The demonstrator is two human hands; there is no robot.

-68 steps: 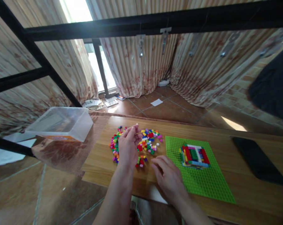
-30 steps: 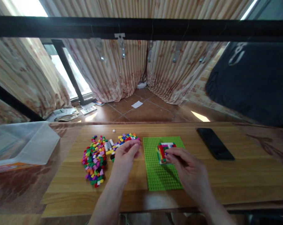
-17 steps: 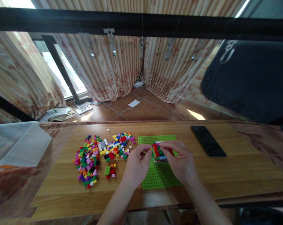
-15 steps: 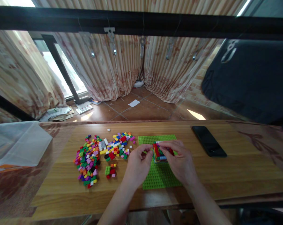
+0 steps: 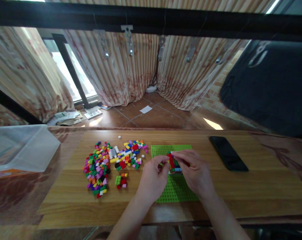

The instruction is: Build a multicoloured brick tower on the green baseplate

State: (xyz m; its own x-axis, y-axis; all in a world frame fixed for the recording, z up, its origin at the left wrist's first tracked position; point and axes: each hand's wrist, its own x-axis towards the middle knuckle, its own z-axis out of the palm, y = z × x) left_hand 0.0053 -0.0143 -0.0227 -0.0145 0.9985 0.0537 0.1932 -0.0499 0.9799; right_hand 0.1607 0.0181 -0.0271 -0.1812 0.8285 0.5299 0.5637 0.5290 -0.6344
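Note:
A green studded baseplate (image 5: 174, 191) lies on the wooden table (image 5: 241, 186). On it stands a small multicoloured brick build (image 5: 173, 163). My right hand (image 5: 196, 173) has its fingers closed over the top of the build. My left hand (image 5: 153, 178) is pinched at the build's left side; what it holds is too small to make out. A heap of small loose coloured bricks (image 5: 103, 165) lies to the left of the baseplate.
A black phone (image 5: 228, 154) lies at the right of the table. A clear plastic box (image 5: 23, 148) stands at the far left. A black bar (image 5: 151, 20) crosses overhead. Curtains and a tiled floor lie beyond the table.
My left hand left the loose brick heap and came to the build's left side. My right hand moved from the table onto the top of the build.

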